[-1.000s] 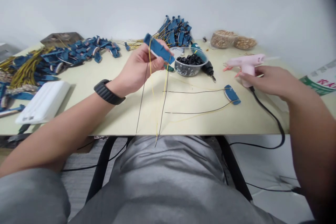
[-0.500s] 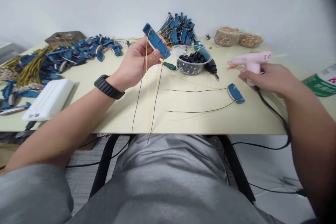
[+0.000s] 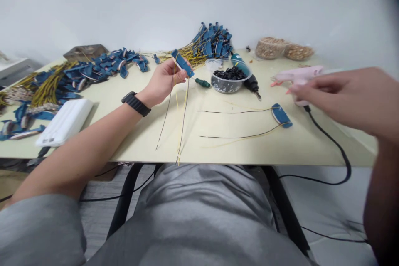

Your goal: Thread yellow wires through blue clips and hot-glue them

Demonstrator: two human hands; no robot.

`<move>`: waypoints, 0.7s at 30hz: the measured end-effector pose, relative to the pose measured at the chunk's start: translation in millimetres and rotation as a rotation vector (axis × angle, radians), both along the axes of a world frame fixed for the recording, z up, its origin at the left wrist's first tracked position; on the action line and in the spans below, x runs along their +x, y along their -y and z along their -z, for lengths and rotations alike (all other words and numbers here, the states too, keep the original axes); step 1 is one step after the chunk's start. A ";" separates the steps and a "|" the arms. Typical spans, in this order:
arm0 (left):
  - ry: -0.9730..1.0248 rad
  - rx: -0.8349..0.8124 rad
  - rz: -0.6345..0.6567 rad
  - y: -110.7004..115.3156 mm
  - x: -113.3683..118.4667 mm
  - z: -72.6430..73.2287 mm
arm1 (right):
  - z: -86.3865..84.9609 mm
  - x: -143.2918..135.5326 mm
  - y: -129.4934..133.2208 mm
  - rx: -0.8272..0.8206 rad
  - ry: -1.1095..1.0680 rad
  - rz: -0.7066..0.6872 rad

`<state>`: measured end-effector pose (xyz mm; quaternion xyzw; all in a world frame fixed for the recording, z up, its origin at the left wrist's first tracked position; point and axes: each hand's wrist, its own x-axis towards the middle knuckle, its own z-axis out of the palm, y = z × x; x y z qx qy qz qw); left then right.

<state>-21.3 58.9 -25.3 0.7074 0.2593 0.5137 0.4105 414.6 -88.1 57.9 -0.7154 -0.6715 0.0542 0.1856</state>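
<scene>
My left hand pinches a small blue piece between thumb and fingers above the table. Thin yellow and black wires hang from this piece, their ends near the table's front edge. At the right, my right hand is closed about the handle of a pink hot glue gun; most of its fingers are hidden. The gun's orange tip points left. Below it on the table lies another blue piece, its black and yellow wires stretched out leftward.
Behind the left hand are a heap of wired blue pieces and a clear bowl of small black parts. Near the bowl lie a green-handled screwdriver and a dark power tool. A white power bank is at the left.
My right wrist has risen and turned while the glue gun stays in about the same place. My left hand has drawn slightly lower with the blue piece; the view has shifted a little.
</scene>
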 end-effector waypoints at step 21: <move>0.005 -0.022 0.071 2.5 13.2 15.0 | 42.8 -216.3 -80.6 -0.544 -1.341 -0.312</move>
